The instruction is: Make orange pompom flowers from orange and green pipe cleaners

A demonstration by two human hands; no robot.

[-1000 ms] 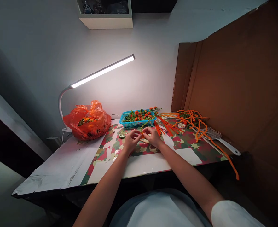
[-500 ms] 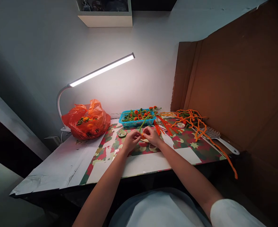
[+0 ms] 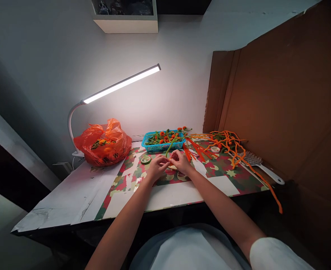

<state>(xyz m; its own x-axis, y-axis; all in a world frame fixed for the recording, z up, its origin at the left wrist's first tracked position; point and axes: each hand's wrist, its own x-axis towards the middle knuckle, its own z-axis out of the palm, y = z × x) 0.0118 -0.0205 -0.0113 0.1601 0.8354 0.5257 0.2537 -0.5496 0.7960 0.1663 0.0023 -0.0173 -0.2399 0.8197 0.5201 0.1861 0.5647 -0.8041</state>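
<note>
My left hand (image 3: pixel 157 165) and my right hand (image 3: pixel 181 162) meet over the patterned table covering, fingertips pinched together. Between them is a small orange craft flower, mostly covered by my fingers. Its fuzzy green stem (image 3: pixel 169 149) sticks up and away from me, toward the basket. Just left of my left hand lies a roll of green tape (image 3: pixel 145 160). Beyond my hands stands a blue basket (image 3: pixel 165 147) filled with orange flower heads on green stems. Bundled orange chenille strips (image 3: pixel 200 148) lie beyond my right hand.
An orange plastic bag (image 3: pixel 106 152) holding more flowers sits at the back left, beside a lit desk lamp (image 3: pixel 123 83). Tangled orange strands (image 3: pixel 230 138), a white roll (image 3: pixel 215 149) and a brush (image 3: pixel 262 167) lie at the right. Tall cardboard (image 3: pixel 275 93) borders that side.
Both hands stay in almost the same place, fingers shifting slightly around the orange flower. Less orange shows between the fingertips now. Nothing else on the table has moved.
</note>
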